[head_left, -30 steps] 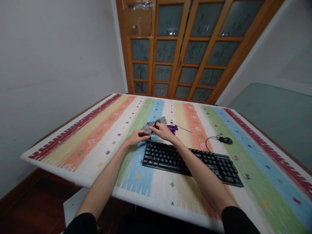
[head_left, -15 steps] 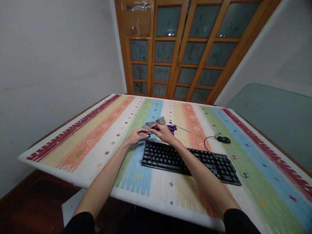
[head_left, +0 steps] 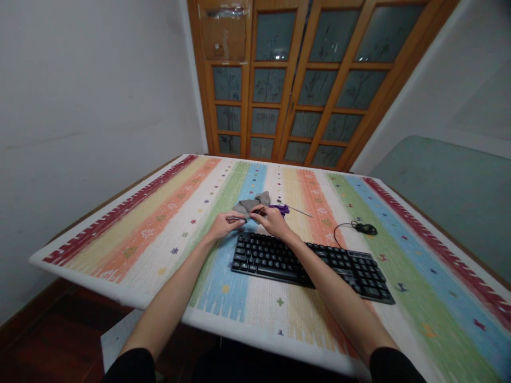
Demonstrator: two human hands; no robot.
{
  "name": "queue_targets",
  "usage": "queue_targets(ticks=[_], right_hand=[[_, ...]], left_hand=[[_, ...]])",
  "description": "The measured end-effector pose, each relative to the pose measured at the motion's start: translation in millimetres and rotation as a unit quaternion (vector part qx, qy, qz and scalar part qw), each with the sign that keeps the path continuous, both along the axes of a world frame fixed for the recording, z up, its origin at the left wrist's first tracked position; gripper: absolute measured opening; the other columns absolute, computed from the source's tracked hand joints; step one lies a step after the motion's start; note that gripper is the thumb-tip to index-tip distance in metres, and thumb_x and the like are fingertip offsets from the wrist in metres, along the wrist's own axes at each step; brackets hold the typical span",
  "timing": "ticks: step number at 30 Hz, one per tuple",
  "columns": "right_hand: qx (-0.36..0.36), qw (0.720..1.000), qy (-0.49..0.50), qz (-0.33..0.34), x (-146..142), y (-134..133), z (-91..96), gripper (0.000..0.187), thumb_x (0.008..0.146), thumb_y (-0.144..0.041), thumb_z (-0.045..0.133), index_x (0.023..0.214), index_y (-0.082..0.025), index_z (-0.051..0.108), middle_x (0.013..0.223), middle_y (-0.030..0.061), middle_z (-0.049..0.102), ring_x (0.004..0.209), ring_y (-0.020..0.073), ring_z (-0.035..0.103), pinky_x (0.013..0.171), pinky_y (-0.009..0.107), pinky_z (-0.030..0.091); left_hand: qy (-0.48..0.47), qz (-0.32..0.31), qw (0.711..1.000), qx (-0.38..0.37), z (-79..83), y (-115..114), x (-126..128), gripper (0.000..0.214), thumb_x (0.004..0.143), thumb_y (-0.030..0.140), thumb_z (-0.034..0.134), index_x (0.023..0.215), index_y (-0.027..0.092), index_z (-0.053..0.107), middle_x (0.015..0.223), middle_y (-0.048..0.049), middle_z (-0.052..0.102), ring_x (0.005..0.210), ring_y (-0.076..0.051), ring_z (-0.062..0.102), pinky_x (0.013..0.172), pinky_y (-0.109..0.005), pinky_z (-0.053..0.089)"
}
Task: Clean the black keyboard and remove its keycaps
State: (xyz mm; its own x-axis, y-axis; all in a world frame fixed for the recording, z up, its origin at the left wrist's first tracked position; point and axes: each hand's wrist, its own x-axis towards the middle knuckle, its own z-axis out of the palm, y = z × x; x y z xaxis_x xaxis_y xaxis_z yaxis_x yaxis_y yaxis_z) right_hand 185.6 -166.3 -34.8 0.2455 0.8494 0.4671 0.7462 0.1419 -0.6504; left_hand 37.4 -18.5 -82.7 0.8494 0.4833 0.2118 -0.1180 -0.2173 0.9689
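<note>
My left hand (head_left: 225, 225) is closed in a pinch over the tablecloth, just behind the left end of a black keyboard (head_left: 267, 258). Close beside it, my right hand (head_left: 274, 221) pinches too, and the fingertips of both almost meet. Something small and dark shows at the fingertips, too small to name. Right behind the hands lies a crumpled grey cloth (head_left: 262, 199); I cannot tell whether the fingers grip it. A bunched purple cloth (head_left: 282, 209) sits partly hidden behind my right hand. A thin dark rod (head_left: 297, 210) lies beside the purple cloth, pointing right.
A coiled black cable (head_left: 365, 229) lies behind the right part of the keyboard. The striped tablecloth (head_left: 147, 234) covers the table. Wooden doors with glass panes (head_left: 271, 85) stand beyond its far edge, and a pale green panel (head_left: 447, 175) stands at the right.
My right hand has shifted slightly right, so its fingertips are a little farther from my left hand's. More of the grey cloth shows behind them. The keyboard has not moved.
</note>
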Motion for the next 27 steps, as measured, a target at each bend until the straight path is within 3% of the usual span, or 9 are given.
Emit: queue_targets(ticks=[6,11,16,22,27], right_hand=[[-0.005,0.999,-0.03,-0.015,-0.4,-5.3,0.1,0.024,0.092,-0.036,0.058,0.09,-0.014,0.068,0.082,0.0073,0.072,0.07,0.0158,0.064,0.068,0.025,0.046],[-0.022,0.999,-0.03,-0.022,3.6,-10.0,-1.5,0.031,0.092,-0.041,0.056,0.086,-0.014,0.069,0.081,0.0077,0.072,0.068,0.0157,0.062,0.065,0.025,0.046],[-0.028,0.999,-0.018,0.007,2.7,-20.1,1.4,0.034,0.092,-0.045,0.055,0.086,-0.014,0.07,0.079,0.0075,0.072,0.07,0.0167,0.063,0.066,0.026,0.046],[-0.027,0.999,-0.008,0.023,-1.6,-35.6,6.9,0.033,0.091,-0.043,0.058,0.079,-0.016,0.071,0.085,0.0081,0.073,0.072,0.0168,0.065,0.066,0.026,0.047],[-0.031,0.999,-0.009,0.008,-3.8,-43.0,8.7,0.03,0.089,-0.043,0.06,0.082,-0.016,0.072,0.084,0.0077,0.074,0.073,0.0173,0.066,0.067,0.026,0.048]], left_hand=[[-0.014,0.012,0.984,0.178,3.6,-3.7,-1.2,0.022,0.08,0.032,0.068,0.092,0.014,0.073,0.1,-0.0108,0.07,0.094,-0.021,0.065,0.089,-0.038,0.052],[0.018,0.027,0.968,0.248,0.7,1.1,-1.6,0.015,0.084,0.026,0.061,0.091,0.017,0.07,0.101,-0.0085,0.069,0.096,-0.02,0.063,0.088,-0.035,0.051],[0.033,-0.008,0.935,0.354,-2.7,5.8,-2.6,0.015,0.089,0.024,0.054,0.095,0.018,0.066,0.103,-0.008,0.065,0.101,-0.021,0.059,0.097,-0.038,0.045],[0.059,-0.025,0.9,0.43,-4.4,3.5,-4.2,0.02,0.092,0.025,0.048,0.1,0.018,0.064,0.105,-0.0089,0.063,0.102,-0.023,0.054,0.097,-0.039,0.042],[0.07,-0.017,0.897,0.437,-4.2,2.6,-4.3,0.021,0.091,0.027,0.051,0.104,0.019,0.065,0.107,-0.0099,0.062,0.104,-0.025,0.054,0.097,-0.039,0.042]])
